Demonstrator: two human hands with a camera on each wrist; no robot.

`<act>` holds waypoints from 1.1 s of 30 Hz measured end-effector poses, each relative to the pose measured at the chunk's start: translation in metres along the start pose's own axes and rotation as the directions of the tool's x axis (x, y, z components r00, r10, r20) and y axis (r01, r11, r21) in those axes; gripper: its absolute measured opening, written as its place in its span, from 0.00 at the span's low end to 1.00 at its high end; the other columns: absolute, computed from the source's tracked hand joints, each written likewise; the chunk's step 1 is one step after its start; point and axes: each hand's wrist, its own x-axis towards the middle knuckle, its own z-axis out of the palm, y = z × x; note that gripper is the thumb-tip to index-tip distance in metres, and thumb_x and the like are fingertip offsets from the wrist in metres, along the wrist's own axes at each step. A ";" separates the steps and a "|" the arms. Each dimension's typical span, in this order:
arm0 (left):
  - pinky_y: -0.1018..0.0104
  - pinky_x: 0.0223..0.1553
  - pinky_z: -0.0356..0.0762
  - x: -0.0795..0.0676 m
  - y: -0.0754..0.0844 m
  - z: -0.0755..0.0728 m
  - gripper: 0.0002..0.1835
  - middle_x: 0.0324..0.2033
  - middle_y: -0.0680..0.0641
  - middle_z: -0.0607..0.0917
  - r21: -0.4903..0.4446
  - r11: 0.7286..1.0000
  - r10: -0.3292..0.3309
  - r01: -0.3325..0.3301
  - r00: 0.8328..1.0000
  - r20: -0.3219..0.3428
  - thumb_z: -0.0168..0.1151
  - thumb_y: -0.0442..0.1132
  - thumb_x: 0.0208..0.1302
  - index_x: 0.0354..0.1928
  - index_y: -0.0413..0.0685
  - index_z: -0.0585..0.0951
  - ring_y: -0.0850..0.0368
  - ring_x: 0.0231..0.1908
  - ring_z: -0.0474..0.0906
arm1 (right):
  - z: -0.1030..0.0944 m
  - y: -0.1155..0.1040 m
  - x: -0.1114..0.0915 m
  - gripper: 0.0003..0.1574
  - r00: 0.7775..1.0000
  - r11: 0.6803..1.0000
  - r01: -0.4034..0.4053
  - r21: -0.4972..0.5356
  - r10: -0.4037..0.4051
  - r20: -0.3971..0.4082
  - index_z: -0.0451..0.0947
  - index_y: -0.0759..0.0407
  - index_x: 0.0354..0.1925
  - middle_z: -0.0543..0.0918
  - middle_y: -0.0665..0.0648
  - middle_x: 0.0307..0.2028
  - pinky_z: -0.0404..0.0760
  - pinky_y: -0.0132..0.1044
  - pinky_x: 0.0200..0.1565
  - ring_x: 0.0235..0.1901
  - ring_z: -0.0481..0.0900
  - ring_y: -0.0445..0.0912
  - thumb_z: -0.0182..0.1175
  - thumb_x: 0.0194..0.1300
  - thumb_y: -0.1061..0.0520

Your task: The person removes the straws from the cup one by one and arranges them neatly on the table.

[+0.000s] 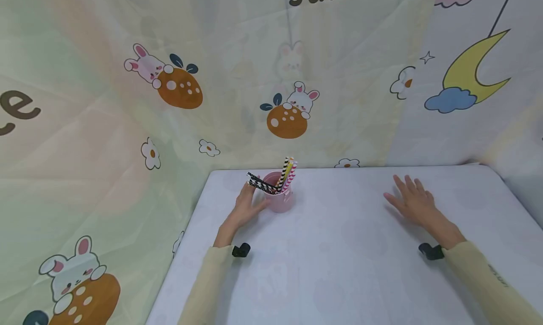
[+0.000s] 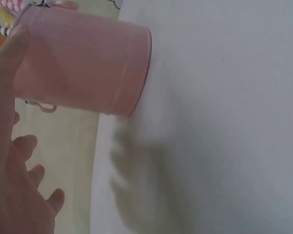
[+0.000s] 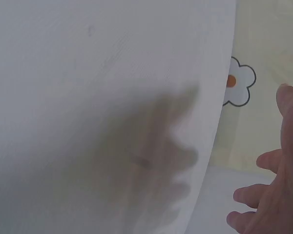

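Note:
A small pink bucket (image 1: 281, 205) with side handles stands upright on the table's far left part. Several patterned straws (image 1: 288, 175) poke out of it: black-and-white ones lean left, while yellow and pink striped ones stand steeper. My left hand (image 1: 244, 209) is at the bucket's left side, thumb and fingers spread apart. In the left wrist view its thumb (image 2: 12, 53) overlaps the bucket's wall near the rim, and the other fingers are off to one side of it. Over the far right part of the table, my right hand (image 1: 415, 203) is held with fingers spread, holding nothing.
A white-covered table (image 1: 331, 259) spreads under both hands. Behind it and at the left hangs a printed cloth (image 1: 237, 79) with rabbits, flowers and a moon. Each wrist carries a small black device (image 1: 241, 250).

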 end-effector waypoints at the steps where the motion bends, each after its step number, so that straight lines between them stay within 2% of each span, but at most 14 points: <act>1: 0.33 0.75 0.47 0.002 0.002 0.000 0.50 0.79 0.43 0.54 -0.032 0.999 0.005 -0.005 1.000 0.007 0.63 0.61 0.66 0.81 0.55 0.49 0.40 0.79 0.43 | 0.001 -0.002 0.001 0.58 1.000 1.000 0.003 0.004 -0.003 0.002 0.32 0.61 0.80 0.35 0.80 0.75 0.37 0.81 0.65 0.73 0.31 0.78 0.38 0.74 0.26; 6: 0.36 0.75 0.47 0.009 0.010 0.003 0.52 0.79 0.44 0.53 -0.121 0.993 0.008 -0.007 1.000 0.008 0.65 0.61 0.64 0.81 0.56 0.47 0.41 0.79 0.45 | 0.004 -0.014 0.005 0.57 1.000 1.000 0.018 0.013 -0.018 0.012 0.34 0.62 0.80 0.36 0.80 0.75 0.39 0.81 0.65 0.73 0.32 0.78 0.39 0.74 0.27; 12: 0.40 0.76 0.50 0.014 0.014 0.007 0.53 0.79 0.38 0.53 -0.161 0.987 0.012 -0.013 1.000 -0.005 0.66 0.60 0.63 0.81 0.54 0.48 0.39 0.78 0.48 | 0.011 -0.029 0.013 0.56 0.999 0.999 0.031 0.026 -0.032 0.026 0.35 0.62 0.80 0.37 0.79 0.76 0.39 0.80 0.66 0.74 0.33 0.77 0.40 0.75 0.28; 15: 0.42 0.76 0.51 0.016 0.016 0.009 0.54 0.78 0.37 0.52 -0.188 0.982 0.008 -0.009 1.000 -0.011 0.66 0.64 0.61 0.81 0.54 0.49 0.40 0.78 0.48 | 0.013 -0.040 0.017 0.56 0.998 0.998 0.056 0.040 -0.057 0.021 0.38 0.64 0.79 0.40 0.79 0.76 0.41 0.80 0.66 0.74 0.36 0.77 0.42 0.75 0.29; 20: 0.42 0.76 0.51 0.018 0.015 0.014 0.55 0.78 0.38 0.53 -0.244 0.970 0.000 -0.006 1.000 -0.027 0.65 0.68 0.59 0.80 0.56 0.50 0.41 0.78 0.49 | 0.021 -0.067 0.025 0.53 0.994 0.987 0.105 0.123 -0.107 0.011 0.42 0.64 0.79 0.44 0.77 0.76 0.44 0.78 0.68 0.75 0.40 0.75 0.45 0.76 0.32; 27: 0.42 0.77 0.50 0.019 0.014 0.019 0.53 0.78 0.42 0.57 -0.338 0.941 0.006 -0.025 0.998 -0.057 0.66 0.67 0.58 0.79 0.57 0.54 0.43 0.78 0.50 | 0.032 -0.109 0.031 0.51 0.990 0.941 0.135 0.310 -0.140 -0.005 0.48 0.59 0.79 0.52 0.69 0.78 0.51 0.68 0.73 0.76 0.49 0.68 0.47 0.74 0.31; 33: 0.42 0.77 0.50 0.020 0.012 0.022 0.50 0.78 0.46 0.58 -0.370 0.929 -0.030 0.009 0.998 -0.049 0.68 0.63 0.59 0.79 0.62 0.55 0.47 0.78 0.51 | 0.043 -0.145 0.034 0.41 0.981 0.881 0.189 0.434 -0.154 -0.117 0.62 0.57 0.73 0.67 0.64 0.72 0.69 0.62 0.68 0.70 0.66 0.62 0.53 0.74 0.36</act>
